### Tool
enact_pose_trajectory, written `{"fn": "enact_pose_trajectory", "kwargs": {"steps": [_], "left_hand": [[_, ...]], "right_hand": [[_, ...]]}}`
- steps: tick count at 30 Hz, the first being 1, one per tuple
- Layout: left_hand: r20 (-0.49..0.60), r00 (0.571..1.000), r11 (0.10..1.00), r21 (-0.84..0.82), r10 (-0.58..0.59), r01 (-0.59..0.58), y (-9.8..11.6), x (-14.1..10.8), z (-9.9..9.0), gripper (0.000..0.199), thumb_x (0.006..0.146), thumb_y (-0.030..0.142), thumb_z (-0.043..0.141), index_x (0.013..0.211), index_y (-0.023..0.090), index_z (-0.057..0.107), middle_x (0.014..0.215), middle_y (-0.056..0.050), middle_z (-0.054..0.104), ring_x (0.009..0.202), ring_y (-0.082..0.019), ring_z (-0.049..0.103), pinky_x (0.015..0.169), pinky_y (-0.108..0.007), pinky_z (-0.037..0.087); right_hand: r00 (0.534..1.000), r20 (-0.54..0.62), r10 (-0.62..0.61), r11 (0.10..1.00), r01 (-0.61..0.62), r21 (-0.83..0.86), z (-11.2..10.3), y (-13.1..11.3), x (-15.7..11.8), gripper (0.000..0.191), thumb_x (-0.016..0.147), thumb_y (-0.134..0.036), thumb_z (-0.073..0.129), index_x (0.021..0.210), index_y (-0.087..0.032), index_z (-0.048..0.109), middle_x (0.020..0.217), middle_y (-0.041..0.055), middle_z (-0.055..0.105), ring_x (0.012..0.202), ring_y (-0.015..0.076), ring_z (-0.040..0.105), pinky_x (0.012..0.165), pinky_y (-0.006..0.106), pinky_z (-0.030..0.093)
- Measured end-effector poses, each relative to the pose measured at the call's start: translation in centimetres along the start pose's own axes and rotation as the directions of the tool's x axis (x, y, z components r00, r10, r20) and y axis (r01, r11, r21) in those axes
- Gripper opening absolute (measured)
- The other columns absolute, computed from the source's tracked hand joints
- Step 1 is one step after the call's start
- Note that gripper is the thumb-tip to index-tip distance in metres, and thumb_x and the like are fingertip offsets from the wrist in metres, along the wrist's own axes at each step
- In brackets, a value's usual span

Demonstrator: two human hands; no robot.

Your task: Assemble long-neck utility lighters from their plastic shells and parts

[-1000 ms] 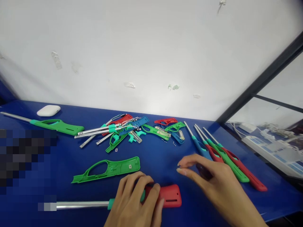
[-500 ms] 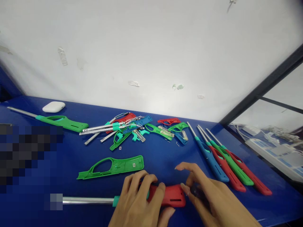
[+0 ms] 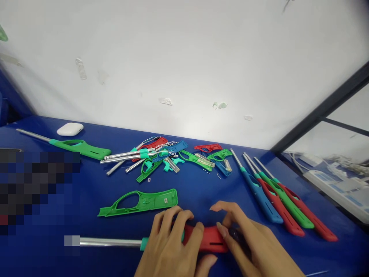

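Observation:
A red long-nosed gas lighter point(image 3: 211, 239) lies on its side along the front of the blue table, its metal tube pointing left. My left hand point(image 3: 173, 246) is closed over its handle, covering the trigger opening. My right hand point(image 3: 253, 242) is at the butt end, with a fingertip touching the red shell. Tucked within its curled fingers is a dark, rounded, handle-like object point(image 3: 238, 235), mostly hidden; its kind is unclear. The index finger is raised and bent. Just beyond my hands lies a green half shell point(image 3: 161, 200), inner side up, with a small metal piece in it.
Several whole lighters point(image 3: 261, 196) lie side by side on the right. At the back is a pile of metal tubes point(image 3: 129, 154), shells and wires. A green lighter point(image 3: 86, 149) and a white case point(image 3: 70, 129) are at left. A power strip point(image 3: 331, 184) stands at far right.
The view has shifted slightly, so the table things appear a little further right. My right thumb and fingers have moved slightly further over the butt end; my left hand keeps its hold.

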State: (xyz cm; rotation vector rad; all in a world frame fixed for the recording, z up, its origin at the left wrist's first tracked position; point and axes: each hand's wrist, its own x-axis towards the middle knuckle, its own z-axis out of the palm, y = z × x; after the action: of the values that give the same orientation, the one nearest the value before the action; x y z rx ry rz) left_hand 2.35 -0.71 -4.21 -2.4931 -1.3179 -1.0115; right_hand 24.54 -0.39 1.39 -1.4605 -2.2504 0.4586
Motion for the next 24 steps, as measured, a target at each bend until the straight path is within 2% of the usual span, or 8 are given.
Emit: {"fn": "enact_pose_trajectory", "kwargs": {"steps": [8, 16, 21, 24], "left_hand": [[-0.004, 1.0, 1.0, 0.005, 0.011, -0.011, 0.32, 0.21, -0.37, 0.035, 0.107, 0.056, 0.054, 0.117, 0.027, 0.072, 0.112, -0.003, 0.077, 0.104, -0.027, 0.071, 0.086, -0.042, 0.058], [0.003, 1.0, 1.0, 0.017, 0.024, -0.024, 0.0, 0.07, 0.15, 0.035, 0.107, 0.056, 0.054, 0.119, 0.028, 0.07, 0.112, -0.003, 0.077, 0.105, -0.028, 0.071, 0.086, -0.044, 0.059], [-0.005, 1.0, 0.999, 0.026, 0.019, -0.019, 0.14, 0.05, 0.04, 0.033, 0.108, 0.053, 0.052, 0.12, 0.027, 0.069, 0.112, -0.003, 0.077, 0.104, -0.028, 0.072, 0.084, -0.045, 0.061], [-0.011, 1.0, 0.999, 0.026, 0.023, -0.022, 0.17, 0.02, -0.18, 0.032, 0.108, 0.05, 0.052, 0.119, 0.027, 0.07, 0.11, -0.004, 0.077, 0.103, -0.029, 0.072, 0.084, -0.045, 0.061]], "right_hand": [[0.998, -0.012, -0.059, 0.998, 0.058, -0.032, 0.33, -0.38, 0.28, 0.044, 0.098, -0.01, 0.046, 0.136, -0.027, 0.061, 0.126, 0.0064, 0.081, 0.103, 0.0202, 0.082, 0.085, 0.023, 0.065], [0.999, 0.03, -0.033, 0.999, 0.034, -0.024, 0.75, 0.25, -0.42, 0.043, 0.102, -0.011, 0.04, 0.136, -0.03, 0.057, 0.122, 0.0045, 0.081, 0.085, 0.019, 0.084, 0.075, 0.025, 0.066], [0.999, -0.036, 0.009, 1.0, -0.009, 0.0, 0.44, 0.45, -0.6, 0.032, 0.109, -0.018, 0.04, 0.134, -0.03, 0.054, 0.116, 0.0028, 0.08, 0.101, 0.0171, 0.082, 0.081, 0.02, 0.064], [0.995, -0.083, 0.054, 0.998, -0.053, 0.021, 0.32, 0.32, -0.52, 0.026, 0.111, -0.022, 0.042, 0.133, -0.03, 0.054, 0.102, -0.0011, 0.08, 0.099, 0.0157, 0.082, 0.08, 0.018, 0.062]]}}
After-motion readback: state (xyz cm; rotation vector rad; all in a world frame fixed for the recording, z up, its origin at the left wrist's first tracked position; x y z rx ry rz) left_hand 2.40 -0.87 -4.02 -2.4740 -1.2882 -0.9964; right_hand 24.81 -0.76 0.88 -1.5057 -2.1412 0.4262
